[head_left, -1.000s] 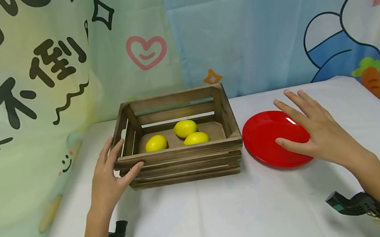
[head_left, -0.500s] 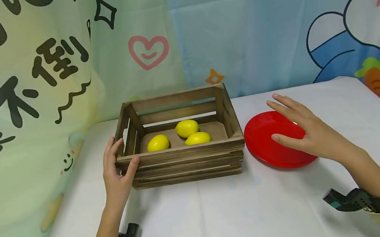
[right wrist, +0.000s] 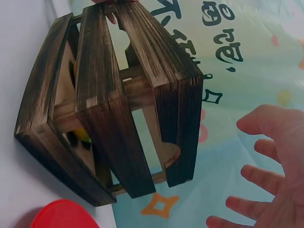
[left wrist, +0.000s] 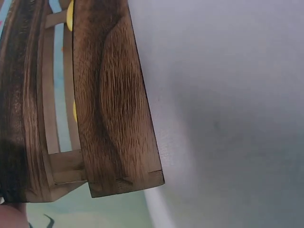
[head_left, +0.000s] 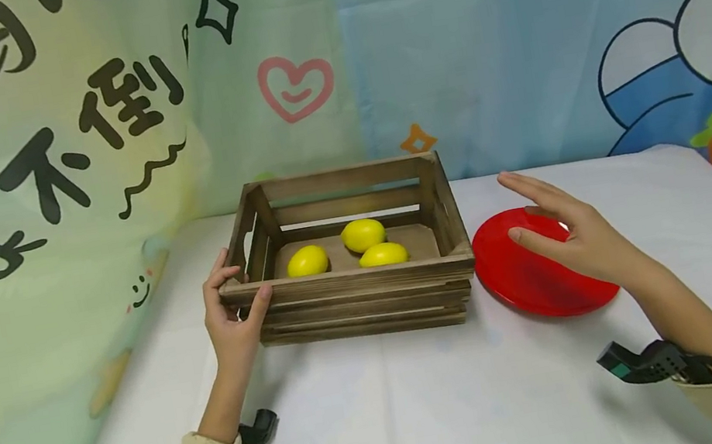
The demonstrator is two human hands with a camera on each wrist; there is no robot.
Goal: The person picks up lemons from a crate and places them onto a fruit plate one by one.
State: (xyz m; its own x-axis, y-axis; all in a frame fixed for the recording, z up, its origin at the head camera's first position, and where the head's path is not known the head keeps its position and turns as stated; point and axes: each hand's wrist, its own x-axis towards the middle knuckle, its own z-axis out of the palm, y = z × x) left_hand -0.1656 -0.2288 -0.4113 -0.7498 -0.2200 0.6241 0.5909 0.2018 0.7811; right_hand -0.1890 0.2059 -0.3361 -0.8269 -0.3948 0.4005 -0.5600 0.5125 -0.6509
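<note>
A dark wooden slatted crate [head_left: 355, 281] stands on the white table and holds three yellow lemons [head_left: 307, 261] [head_left: 363, 235] [head_left: 383, 254]. My left hand [head_left: 237, 293] grips the crate's front-left corner, thumb on the front rail and fingers curled over the left side. My right hand [head_left: 554, 220] hovers open, fingers spread, over the left part of a red plate [head_left: 536, 286], just right of the crate. The right wrist view shows the crate's [right wrist: 118, 104] right end, the spread fingers [right wrist: 275, 175] and a bit of the plate [right wrist: 61, 213]. The left wrist view has the crate's slats [left wrist: 111, 104] up close.
The white table [head_left: 429, 406] runs to a printed cloth backdrop [head_left: 67, 144] behind and on the left. The crate sits near the back, the red plate touching distance to its right. Bare tabletop lies in front of both hands.
My left hand has closed its thumb and fingers onto the crate's front-left corner. My right hand has shifted left over the plate, closer to the crate's right side.
</note>
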